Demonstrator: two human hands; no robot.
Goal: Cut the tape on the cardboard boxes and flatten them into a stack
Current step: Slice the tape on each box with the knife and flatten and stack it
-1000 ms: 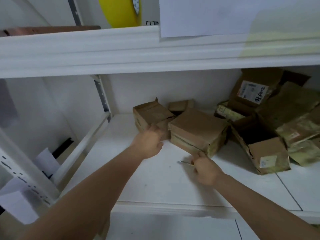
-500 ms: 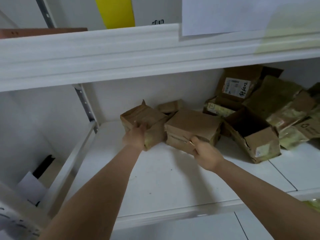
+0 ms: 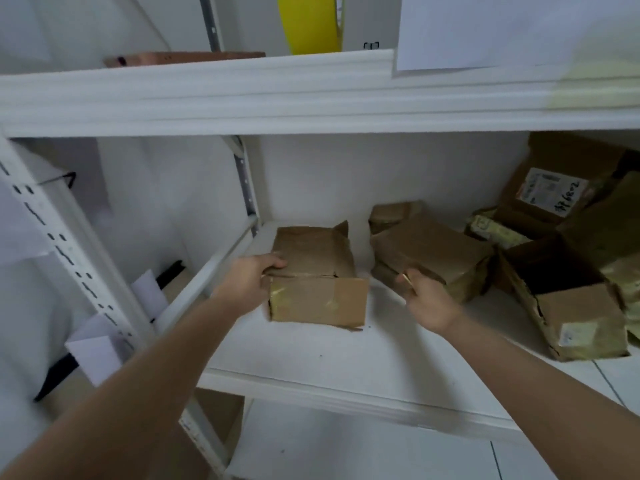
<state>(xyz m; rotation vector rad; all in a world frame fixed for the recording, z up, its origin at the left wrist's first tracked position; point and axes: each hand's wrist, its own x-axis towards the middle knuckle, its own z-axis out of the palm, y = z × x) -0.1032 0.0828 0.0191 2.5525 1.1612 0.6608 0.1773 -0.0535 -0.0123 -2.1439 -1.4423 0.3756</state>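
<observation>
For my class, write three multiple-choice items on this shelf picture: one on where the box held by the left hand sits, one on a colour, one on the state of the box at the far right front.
1. Where is the box that the left hand grips?
A. on the white shelf, left of the other boxes
B. on the floor
C. on the upper shelf

2. What colour is the object standing on the upper shelf?
A. red
B. yellow
C. black

3. In what state is the front right box?
A. taped shut
B. flattened
C. open, dark inside showing

Answers:
1 A: it rests on the shelf board, apart from the pile to its right.
2 B: a bright yellow shape shows above the upper shelf edge.
3 C: its top gapes and the hollow inside is visible.

The right hand pinches a thin tool at the middle box.
</observation>
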